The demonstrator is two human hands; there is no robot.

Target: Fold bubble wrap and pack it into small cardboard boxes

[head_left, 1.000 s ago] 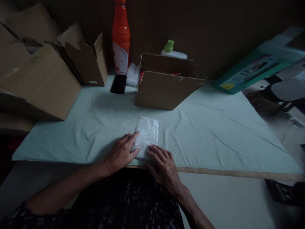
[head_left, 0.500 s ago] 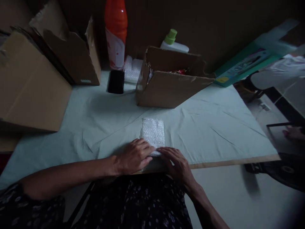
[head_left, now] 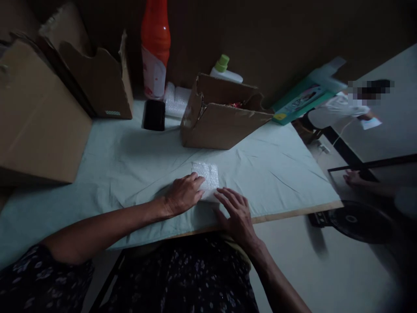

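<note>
A small piece of clear bubble wrap (head_left: 209,174), folded over at its near end, lies flat on the cloth-covered table in front of me. My left hand (head_left: 185,193) is on its left side, fingers bent over it and thumb at the near edge. At the near right corner is my right hand (head_left: 236,213), its fingers stretched and apart, fingertips at the wrap's edge. Whether anything is wrapped inside cannot be seen.
Beyond the wrap stands an open cardboard box (head_left: 208,126) with red items inside. Behind are a black phone-like object (head_left: 154,115), more bubble wrap (head_left: 177,100), a red-orange bottle (head_left: 155,48) and a teal container (head_left: 293,102). Larger cartons (head_left: 39,117) stand left; people are at right.
The near end of the bubble wrap is folded farther from me, so the piece looks shorter. Both hands have moved away from the table edge, and my right fingers have spread. The view has turned right.
</note>
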